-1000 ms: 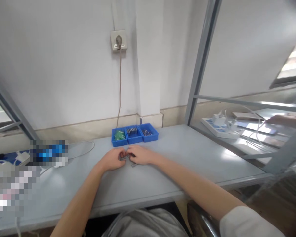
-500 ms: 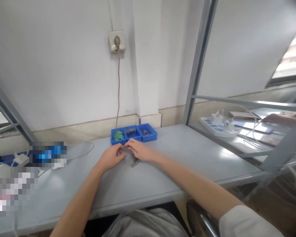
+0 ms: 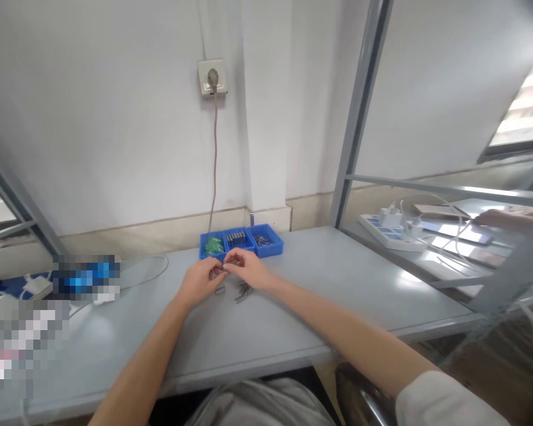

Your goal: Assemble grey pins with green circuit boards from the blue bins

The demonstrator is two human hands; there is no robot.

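Counter [image 3: 320, 290], grey, in front of you, bearing the following. Left hand [image 3: 201, 281], one: fingers curled, thumb and forefinger brought close to the tips of its partner. Right hand [image 3: 250, 271], one: fingers bent inward, tips meeting or nearly meeting the left's. Between your fingertips, possibly one small part; too small to identify, and you cannot tell whether either hand is clamped on it. Loose metal cylinder [image 3: 220, 290], one: lying on the counter on your side of the fingertips, long axis roughly crosswise to you, left hand the nearer. Group of slim metal pieces [image 3: 243, 291], count unclear: lying just on your side of the right hand, which is the nearer; long axis of the foremost piece slanting from near left to far right. Blue trays, three, side by side beyond your hands: left tray [image 3: 201, 252], holding green pieces [image 3: 214, 245]; middle tray [image 3: 248, 242], holding rows of small dark-and-silver pieces [image 3: 236, 237], partly behind your right hand; right tray [image 3: 272, 251], holding loose small parts [image 3: 262, 239], kind unclear.
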